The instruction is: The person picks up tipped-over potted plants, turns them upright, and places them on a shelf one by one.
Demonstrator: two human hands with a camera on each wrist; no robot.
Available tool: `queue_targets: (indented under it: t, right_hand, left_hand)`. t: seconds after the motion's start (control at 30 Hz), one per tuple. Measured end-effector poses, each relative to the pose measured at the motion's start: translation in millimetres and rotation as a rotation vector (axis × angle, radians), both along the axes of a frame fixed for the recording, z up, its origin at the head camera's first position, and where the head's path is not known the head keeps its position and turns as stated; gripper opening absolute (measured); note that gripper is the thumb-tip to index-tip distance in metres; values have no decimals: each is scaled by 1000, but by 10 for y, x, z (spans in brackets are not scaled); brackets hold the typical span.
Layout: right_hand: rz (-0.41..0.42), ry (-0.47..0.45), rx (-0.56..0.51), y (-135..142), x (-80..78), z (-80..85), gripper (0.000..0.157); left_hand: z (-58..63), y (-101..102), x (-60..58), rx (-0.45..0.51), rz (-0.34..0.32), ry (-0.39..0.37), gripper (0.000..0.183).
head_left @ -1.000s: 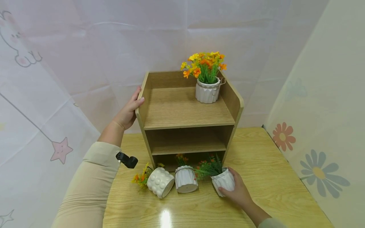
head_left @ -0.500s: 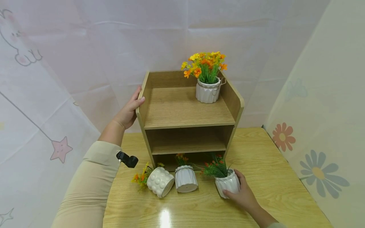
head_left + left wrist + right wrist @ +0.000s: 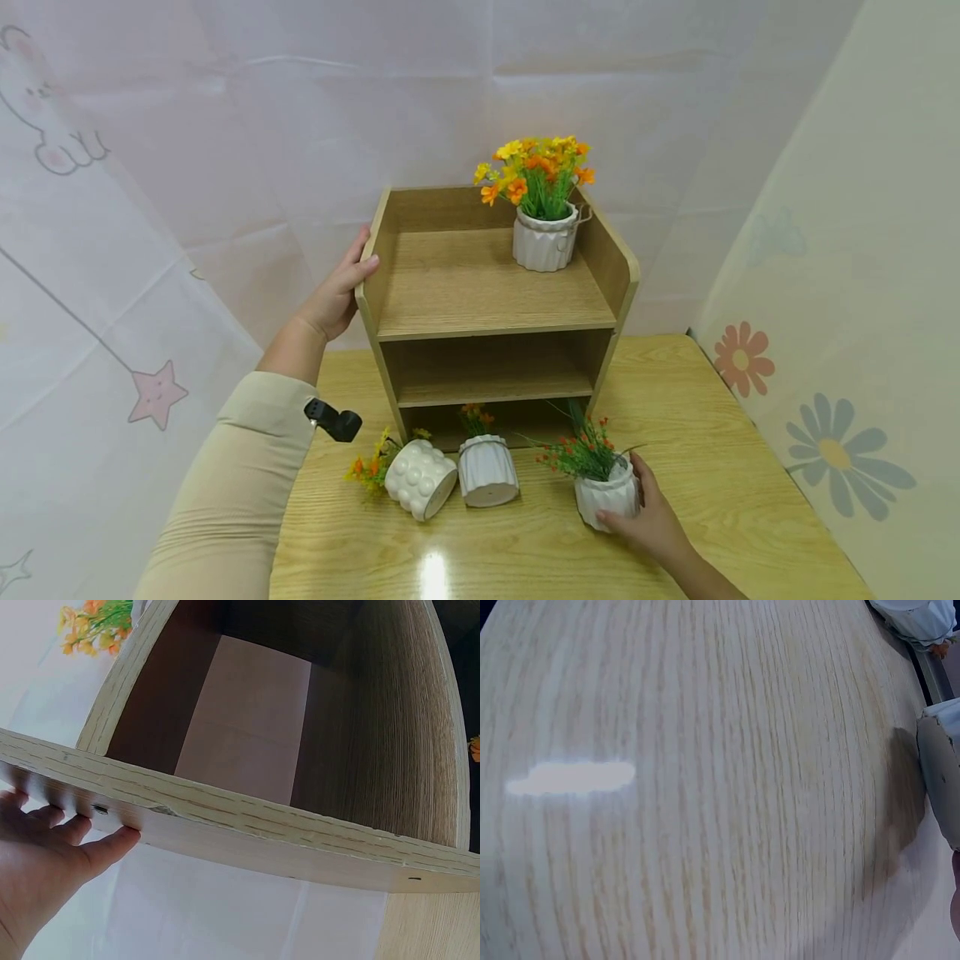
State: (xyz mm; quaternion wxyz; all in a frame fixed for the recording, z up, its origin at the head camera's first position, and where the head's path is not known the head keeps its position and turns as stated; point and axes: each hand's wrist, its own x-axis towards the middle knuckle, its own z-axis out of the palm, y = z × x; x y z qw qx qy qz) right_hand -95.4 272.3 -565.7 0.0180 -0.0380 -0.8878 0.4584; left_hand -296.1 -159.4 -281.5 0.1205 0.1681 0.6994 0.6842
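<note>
My right hand [image 3: 656, 521] grips a white fluted flower pot [image 3: 606, 500] with red-flowered greenery, thumb on its near side. The pot stands tilted slightly, low at the right front of the wooden shelf unit [image 3: 495, 329]. At the right wrist view's edge, part of that pot [image 3: 941, 772] shows above the table with its shadow beneath. My left hand [image 3: 337, 292] rests against the shelf's left side panel. The left wrist view has the fingertips of the left hand [image 3: 52, 855] touching the panel's outer face [image 3: 202, 832].
A knobbly cream pot [image 3: 422, 479] and a ribbed white pot [image 3: 488, 471], both with flowers, lie tipped on the table [image 3: 540, 558] before the shelf. A white pot of yellow-orange flowers [image 3: 544, 242] stands upright on the top shelf's right.
My right hand has moved the flower pot rightward and a little toward me, turning it more upright. The left hand stays at the shelf's side.
</note>
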Motion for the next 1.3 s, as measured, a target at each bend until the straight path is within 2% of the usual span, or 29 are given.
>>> queue_targets:
  t: [0.17, 0.4, 0.73, 1.0, 1.3]
  right_hand:
    - [-1, -50, -15, 11, 36, -33, 114]
    - [-11, -14, -72, 2, 72, -123, 112]
    - [-47, -9, -111, -38, 68, -209, 110]
    - [-79, -61, -181, -101, 94, -273, 113]
    - [-147, -40, -122, -194, 110, -355, 111]
  left_hand:
    - [-2, 0, 2, 1, -3, -1, 75]
    - [8, -6, 7, -1, 2, -1, 74]
    - [21, -12, 5, -3, 8, -2, 74]
    - [15, -8, 7, -9, 3, -5, 74]
    - [5, 1, -4, -10, 1, -5, 75]
